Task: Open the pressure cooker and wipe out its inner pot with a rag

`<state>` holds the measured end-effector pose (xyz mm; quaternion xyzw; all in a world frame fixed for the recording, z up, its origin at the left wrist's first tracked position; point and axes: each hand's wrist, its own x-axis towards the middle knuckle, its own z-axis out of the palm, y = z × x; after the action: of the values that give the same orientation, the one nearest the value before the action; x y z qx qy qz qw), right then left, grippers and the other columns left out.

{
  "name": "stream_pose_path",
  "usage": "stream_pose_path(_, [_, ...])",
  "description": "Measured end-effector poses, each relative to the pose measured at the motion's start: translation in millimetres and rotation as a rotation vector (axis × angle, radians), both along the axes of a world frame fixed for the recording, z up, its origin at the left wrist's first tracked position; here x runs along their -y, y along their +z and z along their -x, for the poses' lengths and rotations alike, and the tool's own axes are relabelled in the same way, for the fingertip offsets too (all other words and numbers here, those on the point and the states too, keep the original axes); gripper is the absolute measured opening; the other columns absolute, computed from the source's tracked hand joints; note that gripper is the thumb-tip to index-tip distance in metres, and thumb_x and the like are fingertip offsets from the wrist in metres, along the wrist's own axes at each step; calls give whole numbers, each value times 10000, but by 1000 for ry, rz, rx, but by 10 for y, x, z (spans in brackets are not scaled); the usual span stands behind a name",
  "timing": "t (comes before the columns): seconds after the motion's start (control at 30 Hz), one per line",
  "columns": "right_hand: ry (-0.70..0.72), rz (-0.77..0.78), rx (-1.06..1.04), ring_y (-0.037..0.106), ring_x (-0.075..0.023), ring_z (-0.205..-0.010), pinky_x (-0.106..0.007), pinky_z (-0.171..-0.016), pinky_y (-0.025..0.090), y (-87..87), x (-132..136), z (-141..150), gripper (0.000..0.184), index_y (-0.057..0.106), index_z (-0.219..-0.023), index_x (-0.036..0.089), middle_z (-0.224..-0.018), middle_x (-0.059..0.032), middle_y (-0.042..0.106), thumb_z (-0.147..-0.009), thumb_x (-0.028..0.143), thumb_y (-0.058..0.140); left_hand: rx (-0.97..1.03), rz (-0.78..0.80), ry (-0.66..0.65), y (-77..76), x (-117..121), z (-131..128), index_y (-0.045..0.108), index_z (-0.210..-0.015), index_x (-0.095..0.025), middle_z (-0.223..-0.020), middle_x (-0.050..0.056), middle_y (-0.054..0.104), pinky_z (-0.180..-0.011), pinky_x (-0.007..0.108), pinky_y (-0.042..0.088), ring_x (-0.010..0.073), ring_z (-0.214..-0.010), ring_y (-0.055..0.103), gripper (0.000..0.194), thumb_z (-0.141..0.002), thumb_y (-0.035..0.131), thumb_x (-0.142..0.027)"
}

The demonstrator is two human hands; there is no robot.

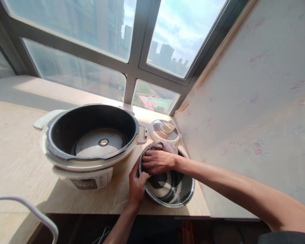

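Note:
A dark round inner pot (188, 189) stands tilted near the counter's front edge. My left hand (138, 184) is closed on the left side of its rim, thumb over the edge. Inside the pot, my right hand (159, 162) presses a brownish-grey cloth (165, 146) against the upper wall; its fingertips are partly hidden. Part of the cloth hangs over the far rim. To the left sits the cream electric pressure cooker (82, 179), open on top, with its heating plate (88, 142) showing inside.
Behind the pot, the cooker's lid (165, 130) lies by the wall (249, 135). A white cable (27, 206) crosses the lower left. Windows (76, 67) rise behind the pale counter (12, 135), whose front edge runs below my hands.

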<state>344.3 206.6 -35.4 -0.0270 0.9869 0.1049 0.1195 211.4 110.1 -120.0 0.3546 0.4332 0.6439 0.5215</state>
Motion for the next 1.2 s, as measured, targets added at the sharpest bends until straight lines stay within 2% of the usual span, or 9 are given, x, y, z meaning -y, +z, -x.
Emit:
stream_pose_path(0.13, [14,-25,24,556,-237,-916,-399,-760,349,19,-19,12,440,729,-955,179,-1030,-80,688,-1138,202,330,-8,1,48,-18,20,-42,756,-1249,-150,-1236,91,746,-1129,466,493,355,-1250,642,632,-647,614,-282])
stream_pose_path(0.23, [-109,-74,55,578,-235,-935,-388,-767,372,49,-62,-152,369,735,-1077,178,-1070,-87,690,-1134,201,371,-16,-19,21,9,19,-41,766,-1220,-147,-1208,87,753,-1104,448,506,342,-1218,652,604,-652,603,-269])
stream_pose_path(0.37, [-549,-30,115,628,-267,-1020,-386,-847,439,116,6,-403,194,749,-1137,146,-1100,-140,698,-1036,189,590,-18,-21,19,34,17,-36,770,-1181,-154,-1145,77,757,-1083,427,505,320,-1162,660,570,-646,603,-261])
stream_pose_path(0.5, [-1142,124,178,703,-340,-910,-377,-763,492,150,278,-509,304,795,-1071,97,-1000,-177,726,-822,271,806,6,8,65,35,31,-93,769,-1070,-146,-1037,78,753,-982,396,540,302,-1056,674,484,-626,629,-276])
stream_pose_path(0.63, [-1293,257,222,720,-366,-868,-391,-722,501,147,616,-512,230,797,-972,121,-924,-176,741,-807,280,775,93,84,165,50,73,-188,769,-1000,-148,-1018,76,752,-892,366,549,283,-999,677,435,-595,666,-269])
stream_pose_path(0.77, [-1321,559,136,693,-315,-887,-358,-743,467,222,867,-531,163,729,-907,201,-890,-83,723,-832,343,753,173,137,196,76,112,-245,763,-955,-153,-987,65,750,-865,350,549,272,-970,679,420,-557,686,-261])
stream_pose_path(0.9, [-1445,935,-174,636,-252,-891,-319,-742,426,235,1029,-460,312,666,-933,204,-945,-42,693,-845,501,703,176,132,163,75,127,-263,749,-940,-163,-948,60,744,-853,353,553,265,-931,682,375,-592,685,-288])
stream_pose_path(1.07, [-1452,1460,-883,551,-191,-788,-286,-745,456,-52,1067,-100,335,562,-925,190,-833,-19,595,-782,475,666,65,96,181,32,136,-276,701,-860,-174,-853,78,713,-875,374,559,286,-936,693,301,-698,689,-427])
stream_pose_path(1.2, [-1691,1411,-1184,604,-212,-872,-280,-789,503,-260,924,176,287,543,-990,181,-919,-49,629,-799,367,651,80,76,151,4,145,-282,658,-904,-175,-987,105,745,-907,391,558,298,-996,701,358,-768,673,-506])
